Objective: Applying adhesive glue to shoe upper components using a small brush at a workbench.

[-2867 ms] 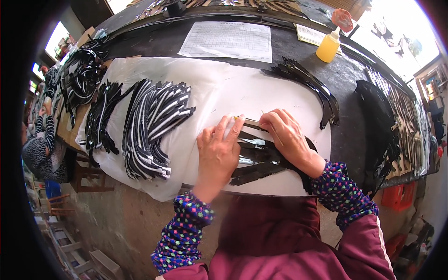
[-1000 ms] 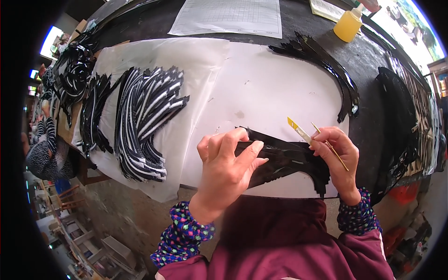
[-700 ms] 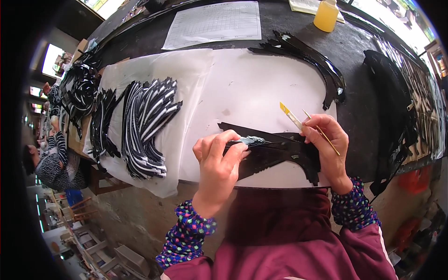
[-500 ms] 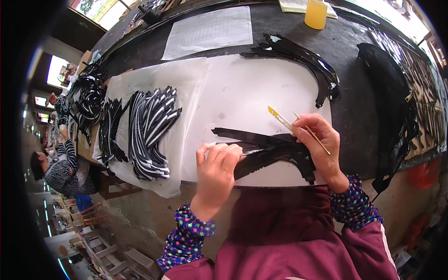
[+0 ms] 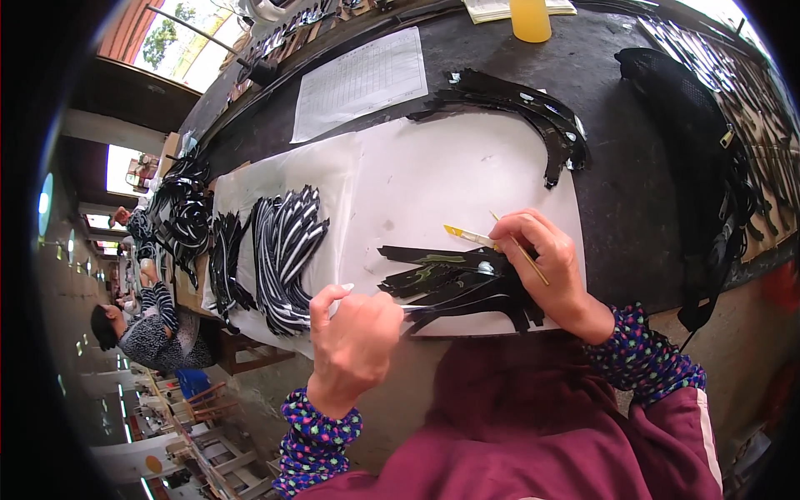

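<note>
Left of the white board (image 5: 454,179) lie white-striped black strips (image 5: 286,250). At its near-left corner, my left hand (image 5: 354,346) curls its fingers inward; I cannot tell what they clamp. Black strips (image 5: 442,274) fan across its near side, where my right hand (image 5: 546,262) grips a yellow-tipped flat brush (image 5: 470,236) and a thin stick (image 5: 534,267).

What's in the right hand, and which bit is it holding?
The right hand pinches a pale, flat, yellow-tipped tool by the part away from its tip, and a thin golden stick around its middle.
</note>
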Action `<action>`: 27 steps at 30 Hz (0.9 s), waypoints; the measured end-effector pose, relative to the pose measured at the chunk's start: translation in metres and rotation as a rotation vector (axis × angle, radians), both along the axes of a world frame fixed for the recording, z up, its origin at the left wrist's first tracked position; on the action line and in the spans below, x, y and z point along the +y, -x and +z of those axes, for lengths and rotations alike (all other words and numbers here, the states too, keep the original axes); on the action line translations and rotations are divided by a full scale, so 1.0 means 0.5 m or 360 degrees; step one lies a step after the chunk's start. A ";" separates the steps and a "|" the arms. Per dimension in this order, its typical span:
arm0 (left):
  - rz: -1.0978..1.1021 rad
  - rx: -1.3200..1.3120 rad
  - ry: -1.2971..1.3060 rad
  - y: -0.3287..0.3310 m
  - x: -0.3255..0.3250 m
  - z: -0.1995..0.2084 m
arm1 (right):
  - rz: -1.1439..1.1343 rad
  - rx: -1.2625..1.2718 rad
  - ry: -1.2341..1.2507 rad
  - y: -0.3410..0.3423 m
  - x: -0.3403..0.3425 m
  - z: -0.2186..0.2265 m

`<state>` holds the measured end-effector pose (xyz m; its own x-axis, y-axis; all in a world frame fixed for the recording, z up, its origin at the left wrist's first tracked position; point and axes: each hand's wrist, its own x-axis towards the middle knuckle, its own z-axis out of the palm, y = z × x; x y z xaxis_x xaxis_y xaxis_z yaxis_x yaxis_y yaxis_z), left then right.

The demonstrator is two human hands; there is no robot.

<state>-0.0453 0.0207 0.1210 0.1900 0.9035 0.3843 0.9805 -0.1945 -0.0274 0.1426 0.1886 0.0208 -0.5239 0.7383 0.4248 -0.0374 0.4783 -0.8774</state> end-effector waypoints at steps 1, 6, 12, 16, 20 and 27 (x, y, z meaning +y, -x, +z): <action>-0.0018 0.0047 -0.0025 0.002 0.010 0.017 | 0.0023 -0.0011 0.0206 -0.005 0.000 0.000; -0.0070 0.0237 -0.0106 0.016 0.063 0.067 | -0.0002 -0.0045 0.0009 -0.007 -0.002 -0.010; -0.0014 0.0408 -0.0299 0.043 0.083 0.123 | -0.0026 -0.0400 -0.0550 -0.002 -0.017 -0.021; 0.0127 0.0125 -0.0474 0.087 0.091 0.147 | -0.0062 -0.0362 -0.0529 -0.001 -0.017 -0.019; 0.0300 -0.1095 -0.0325 0.090 0.120 0.133 | -0.0191 -0.0036 -0.0146 -0.014 -0.007 0.006; 0.0100 -0.0962 0.0754 0.161 0.215 -0.070 | -0.0422 0.0145 0.0248 -0.100 0.012 0.013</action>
<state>-0.1260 0.1281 0.0859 0.0131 0.9996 -0.0254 0.8081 0.0044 0.5890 0.1929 0.1946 0.0273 -0.2693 0.9040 0.3320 -0.0109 0.3418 -0.9397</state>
